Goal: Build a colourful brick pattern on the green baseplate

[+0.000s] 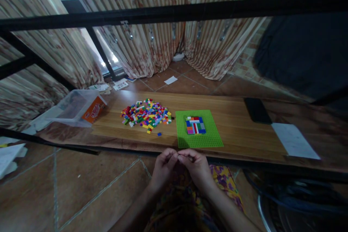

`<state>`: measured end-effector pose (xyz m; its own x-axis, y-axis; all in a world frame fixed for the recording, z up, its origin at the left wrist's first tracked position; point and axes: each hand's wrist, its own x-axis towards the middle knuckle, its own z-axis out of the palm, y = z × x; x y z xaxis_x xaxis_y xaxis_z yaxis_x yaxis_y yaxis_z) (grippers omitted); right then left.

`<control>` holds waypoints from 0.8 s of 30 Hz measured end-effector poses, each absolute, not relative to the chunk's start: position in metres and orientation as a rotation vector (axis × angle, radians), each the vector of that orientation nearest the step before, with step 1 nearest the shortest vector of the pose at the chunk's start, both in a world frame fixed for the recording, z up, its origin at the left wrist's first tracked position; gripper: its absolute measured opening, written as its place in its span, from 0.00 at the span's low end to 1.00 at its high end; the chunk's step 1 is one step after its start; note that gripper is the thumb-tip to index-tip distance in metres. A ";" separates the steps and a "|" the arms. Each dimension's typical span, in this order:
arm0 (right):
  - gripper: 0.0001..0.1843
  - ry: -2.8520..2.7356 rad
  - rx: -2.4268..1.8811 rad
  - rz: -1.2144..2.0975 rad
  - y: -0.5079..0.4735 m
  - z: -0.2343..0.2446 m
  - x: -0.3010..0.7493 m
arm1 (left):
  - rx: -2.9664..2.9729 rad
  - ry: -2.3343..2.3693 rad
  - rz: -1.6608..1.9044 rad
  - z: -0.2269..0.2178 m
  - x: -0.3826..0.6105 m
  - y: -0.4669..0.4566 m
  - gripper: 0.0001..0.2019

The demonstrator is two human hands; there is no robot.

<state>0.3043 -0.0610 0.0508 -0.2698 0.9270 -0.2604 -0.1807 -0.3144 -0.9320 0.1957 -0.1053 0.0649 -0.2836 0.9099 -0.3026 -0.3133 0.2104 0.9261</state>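
My left hand (165, 166) and my right hand (196, 165) meet at the fingertips just over the near edge of the wooden board. Both are closed in a pinch; anything between the fingers is too small or hidden to name. Beyond them lies a green baseplate (199, 141), carrying a flat, roughly square build of coloured toy bricks (195, 125). Left of the plate spreads a pile of loose toy bricks (146, 114) in many colours. A single blue brick (159, 134) sits apart, in front of the pile.
A clear plastic box (78, 107) with an orange label stands at the left end of the wooden board (231, 130). At the right lie a black phone-like slab (257, 110) and a white paper sheet (295, 140). A black metal bar (174, 10) crosses above the board.
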 end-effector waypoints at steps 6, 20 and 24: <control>0.09 -1.112 -1.056 1.758 -0.061 0.052 0.294 | 0.533 1.269 1.326 0.061 0.181 -0.110 0.15; 0.12 -1.987 -1.172 1.042 0.024 0.035 0.234 | 0.062 1.094 1.443 0.049 0.137 -0.091 0.14; 0.15 -2.176 -1.208 0.912 0.039 0.034 0.215 | 0.025 1.070 1.457 0.048 0.132 -0.086 0.13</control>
<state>0.2148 0.0386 0.0338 -0.4910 0.8663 0.0919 0.5421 0.3864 -0.7462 0.1321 -0.0856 0.0480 -0.2347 0.7936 -0.5614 -0.7730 0.1978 0.6028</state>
